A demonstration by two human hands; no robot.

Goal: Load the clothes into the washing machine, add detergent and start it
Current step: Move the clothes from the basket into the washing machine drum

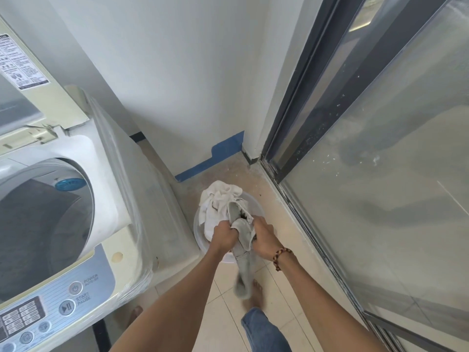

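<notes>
Gripping a grey garment (243,236) with both grips: left hand (224,233) and right hand (265,237) clenched on it, above white basin (256,204) of clothes (218,201) beside open washing machine (50,212).

Beaded bracelet (282,257), blue jeans (264,331), bare feet (256,293).

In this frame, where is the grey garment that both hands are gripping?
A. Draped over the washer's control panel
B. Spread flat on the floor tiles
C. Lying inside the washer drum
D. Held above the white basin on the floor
D: the left hand and right hand clutch the grey garment over the white basin, with its end dangling toward the floor.
</notes>
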